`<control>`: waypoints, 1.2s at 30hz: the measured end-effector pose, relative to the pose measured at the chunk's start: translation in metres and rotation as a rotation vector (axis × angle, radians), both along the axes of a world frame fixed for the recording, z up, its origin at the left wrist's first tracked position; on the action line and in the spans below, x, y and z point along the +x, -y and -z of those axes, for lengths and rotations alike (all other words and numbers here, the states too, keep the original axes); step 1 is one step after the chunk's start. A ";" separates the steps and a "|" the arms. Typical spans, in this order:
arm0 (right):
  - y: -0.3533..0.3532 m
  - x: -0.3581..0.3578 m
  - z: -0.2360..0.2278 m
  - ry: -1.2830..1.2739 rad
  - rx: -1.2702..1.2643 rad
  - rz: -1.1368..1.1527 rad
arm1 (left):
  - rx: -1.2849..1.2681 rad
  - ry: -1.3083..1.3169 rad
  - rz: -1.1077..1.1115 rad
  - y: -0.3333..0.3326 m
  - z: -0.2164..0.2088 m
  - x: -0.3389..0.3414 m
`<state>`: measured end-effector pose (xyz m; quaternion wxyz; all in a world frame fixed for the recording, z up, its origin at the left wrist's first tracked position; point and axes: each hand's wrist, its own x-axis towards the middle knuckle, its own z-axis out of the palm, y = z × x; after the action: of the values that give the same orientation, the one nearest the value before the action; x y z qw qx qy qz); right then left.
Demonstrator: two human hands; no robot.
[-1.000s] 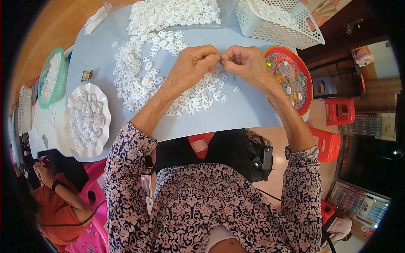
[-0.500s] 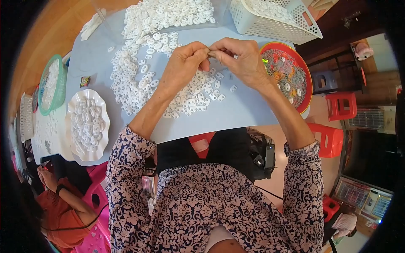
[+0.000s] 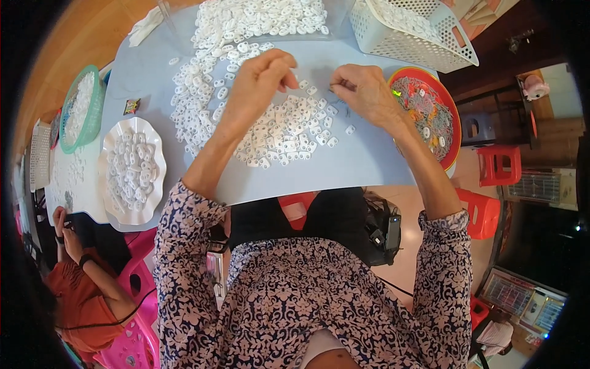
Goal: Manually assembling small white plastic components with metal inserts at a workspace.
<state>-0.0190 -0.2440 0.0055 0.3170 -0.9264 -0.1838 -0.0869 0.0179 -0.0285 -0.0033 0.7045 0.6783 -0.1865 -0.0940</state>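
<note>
My left hand (image 3: 260, 75) hovers over the pile of small white oval plastic pieces with two holes (image 3: 279, 135), its fingers curled in. Whether anything is in them is hidden. To its right, apart from it, my right hand (image 3: 364, 92) has thumb and fingertips pinched together. What it holds, if anything, is too small to make out. Near the right forearm stands a red round tray (image 3: 455, 117) with a yellow rim, holding grey and orange stringy bits and a few white pieces.
A clear bin (image 3: 335, 24) of white pieces stands at the back, beside a perforated white basket (image 3: 399, 43). On the left are a wavy-edged white dish (image 3: 157, 184), a small wrapper (image 3: 131, 106) and a green basket (image 3: 95, 114). A person in orange (image 3: 92, 289) sits at left.
My hands were touching at the fingertips and are now apart, the left drawn left and the right moved right and down. The view has shifted slightly.
</note>
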 end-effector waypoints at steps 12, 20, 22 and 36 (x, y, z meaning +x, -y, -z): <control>-0.020 0.020 0.003 -0.087 -0.130 -0.127 | 0.027 0.042 -0.115 -0.030 0.006 -0.004; -0.025 0.030 -0.004 -0.154 -0.219 -0.159 | 0.079 0.059 -0.072 -0.026 0.009 -0.010; -0.025 0.031 -0.005 -0.147 -0.210 -0.183 | 0.087 0.070 -0.072 -0.026 0.009 -0.011; -0.028 0.029 -0.008 -0.235 -0.089 -0.126 | 0.216 0.089 -0.031 -0.023 0.007 -0.018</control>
<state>0.0104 -0.2156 0.0133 0.2999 -0.9299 -0.2069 0.0506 -0.0001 -0.0057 -0.0102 0.6199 0.7564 -0.1958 -0.0723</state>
